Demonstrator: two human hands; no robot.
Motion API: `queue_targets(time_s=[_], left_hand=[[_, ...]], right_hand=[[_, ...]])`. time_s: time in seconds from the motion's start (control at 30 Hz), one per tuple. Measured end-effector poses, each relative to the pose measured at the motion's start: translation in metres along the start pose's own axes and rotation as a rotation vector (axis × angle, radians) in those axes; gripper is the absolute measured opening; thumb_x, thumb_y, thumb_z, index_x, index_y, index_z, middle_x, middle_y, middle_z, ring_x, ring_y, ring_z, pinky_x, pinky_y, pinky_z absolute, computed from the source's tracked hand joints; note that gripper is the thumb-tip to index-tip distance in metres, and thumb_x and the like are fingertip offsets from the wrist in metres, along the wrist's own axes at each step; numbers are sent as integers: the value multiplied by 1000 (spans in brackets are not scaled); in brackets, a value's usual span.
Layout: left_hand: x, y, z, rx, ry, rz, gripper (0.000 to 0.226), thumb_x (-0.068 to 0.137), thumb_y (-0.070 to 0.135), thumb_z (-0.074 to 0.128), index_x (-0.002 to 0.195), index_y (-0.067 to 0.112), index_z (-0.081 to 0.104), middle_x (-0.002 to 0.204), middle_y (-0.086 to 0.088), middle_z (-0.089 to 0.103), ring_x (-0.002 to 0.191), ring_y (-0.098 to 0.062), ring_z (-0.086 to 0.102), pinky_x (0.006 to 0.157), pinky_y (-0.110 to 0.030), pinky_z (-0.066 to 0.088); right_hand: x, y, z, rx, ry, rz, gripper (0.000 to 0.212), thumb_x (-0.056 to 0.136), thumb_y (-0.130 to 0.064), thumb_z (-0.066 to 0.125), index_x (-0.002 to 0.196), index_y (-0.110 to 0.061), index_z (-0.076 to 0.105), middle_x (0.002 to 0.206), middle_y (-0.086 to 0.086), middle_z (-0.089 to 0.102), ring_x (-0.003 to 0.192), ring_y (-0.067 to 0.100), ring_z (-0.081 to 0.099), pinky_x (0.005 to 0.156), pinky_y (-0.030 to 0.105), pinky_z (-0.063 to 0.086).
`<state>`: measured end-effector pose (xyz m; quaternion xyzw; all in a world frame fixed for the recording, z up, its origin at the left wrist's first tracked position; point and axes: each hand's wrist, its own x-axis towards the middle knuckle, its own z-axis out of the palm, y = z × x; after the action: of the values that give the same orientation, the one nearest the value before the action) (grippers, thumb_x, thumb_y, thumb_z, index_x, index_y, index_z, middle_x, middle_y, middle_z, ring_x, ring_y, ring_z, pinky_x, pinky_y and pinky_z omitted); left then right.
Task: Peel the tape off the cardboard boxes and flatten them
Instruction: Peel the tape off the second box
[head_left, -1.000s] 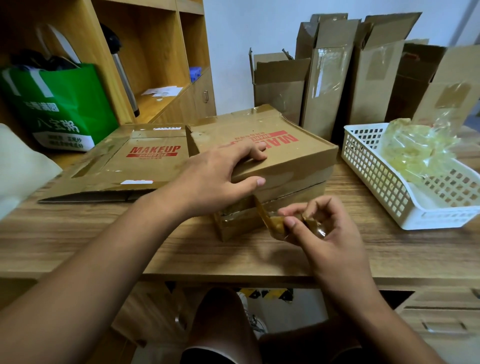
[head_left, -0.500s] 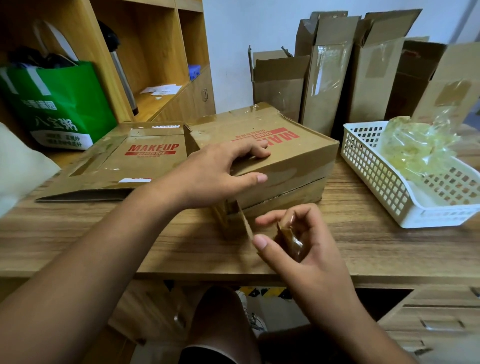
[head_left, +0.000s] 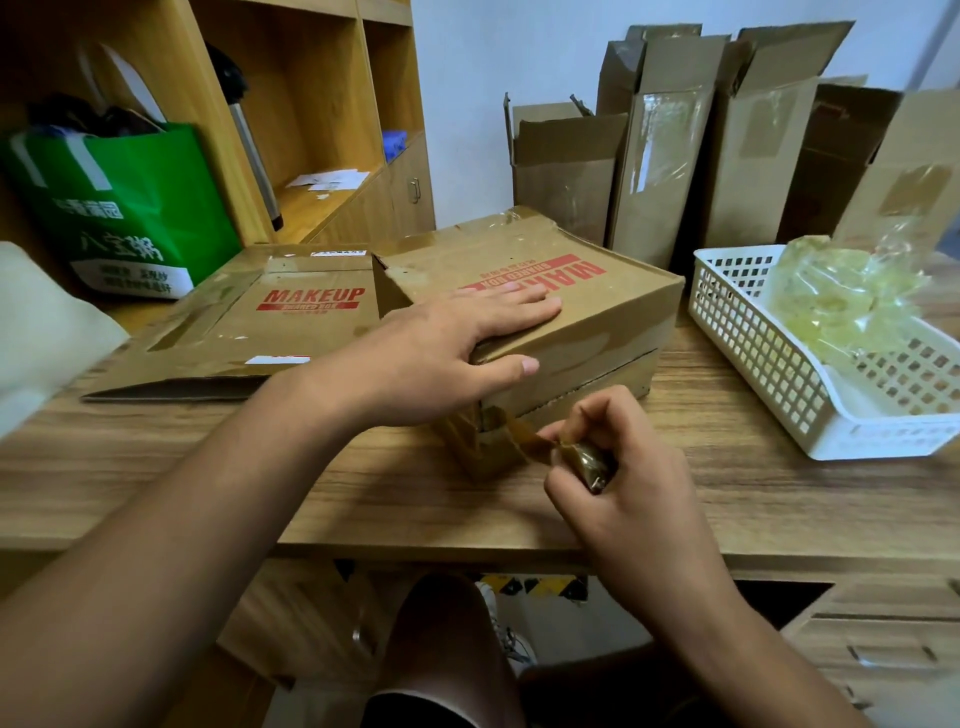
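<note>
A green bag (head_left: 130, 208) is seen at the far left, and a flat box (head_left: 249, 332) is laid on the table (head_left: 727, 493) beside it. The box (head_left: 597, 312) at mid-table is pressed down by the left hand (head_left: 441, 353), its fingers spread flat on the top and the thumb laid along the near side. The tape (head_left: 524, 439) stuck to the box's near corner is pinched in the curled fingers of the right hand (head_left: 623, 478), and a basket (head_left: 753, 364) is set at the right
</note>
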<state>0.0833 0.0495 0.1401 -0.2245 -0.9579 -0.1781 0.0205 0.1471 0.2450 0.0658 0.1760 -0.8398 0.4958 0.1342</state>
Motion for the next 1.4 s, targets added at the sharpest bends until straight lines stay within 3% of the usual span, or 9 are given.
queue_targets(time_s=[0.23, 0.4, 0.53, 0.73, 0.9, 1.0, 1.1, 1.33, 1.4], left_hand=[[5, 22, 4, 102, 25, -12, 58, 103, 47, 46, 156, 46, 23, 163, 24, 17, 149, 6, 10, 124, -26, 8], [9, 33, 7, 169, 11, -39, 59, 104, 52, 40, 157, 48, 16, 163, 27, 12, 148, 8, 7, 101, -14, 7], [8, 36, 0, 182, -28, -54, 57, 102, 59, 35, 156, 51, 17, 162, 31, 11, 148, 7, 9, 105, -21, 14], [5, 22, -12, 109, -120, -22, 66, 90, 79, 32, 152, 59, 18, 161, 35, 12, 149, 6, 13, 124, -38, 16], [0, 13, -16, 45, -171, 6, 70, 86, 80, 44, 149, 65, 16, 158, 40, 8, 148, 10, 8, 125, -38, 14], [2, 16, -12, 63, -133, 15, 69, 88, 71, 47, 151, 61, 20, 160, 36, 12, 148, 10, 10, 124, -33, 15], [4, 22, -7, 101, -77, -4, 69, 87, 72, 46, 150, 60, 22, 159, 35, 15, 141, 14, 13, 117, -31, 21], [9, 33, -1, 161, -5, -61, 70, 85, 78, 42, 149, 62, 22, 158, 35, 19, 149, -3, 23, 114, -45, 33], [9, 34, 1, 163, 8, -64, 71, 84, 80, 41, 149, 61, 22, 158, 34, 20, 149, -5, 25, 114, -51, 34]], right_hand=[[-24, -2, 6, 38, -3, -43, 26, 79, -24, 66, 87, -39, 46, 96, -19, 69, 92, 2, 69, 74, 36, 58], [-30, -7, 6, 72, -10, -107, 19, 77, -35, 56, 92, -39, 46, 101, -23, 67, 93, 3, 69, 72, 36, 57], [-29, -5, 1, 47, 1, -66, 24, 79, -27, 58, 92, -41, 44, 97, -17, 66, 83, 10, 67, 69, 39, 55], [-16, 17, -18, 108, 48, 38, 39, 86, -10, 62, 86, -43, 43, 90, -11, 60, 80, 13, 60, 67, 28, 48], [-8, 31, -30, 135, 98, 46, 45, 88, 4, 61, 91, -37, 43, 93, -15, 64, 86, 11, 63, 79, 29, 51], [-8, 33, -33, 143, 91, 17, 50, 84, 12, 58, 93, -35, 43, 106, -12, 70, 100, 14, 68, 90, 49, 53], [-12, 33, -36, 147, 89, -21, 51, 80, 16, 56, 91, -32, 43, 112, -11, 73, 108, 16, 68, 90, 55, 52], [-29, 25, -27, 117, 73, -91, 62, 77, 21, 62, 88, -38, 45, 111, -24, 72, 96, 7, 72, 73, 26, 57], [-31, 25, -20, 127, 74, -102, 60, 77, 20, 62, 89, -37, 46, 113, -24, 71, 101, 5, 71, 78, 27, 58]])
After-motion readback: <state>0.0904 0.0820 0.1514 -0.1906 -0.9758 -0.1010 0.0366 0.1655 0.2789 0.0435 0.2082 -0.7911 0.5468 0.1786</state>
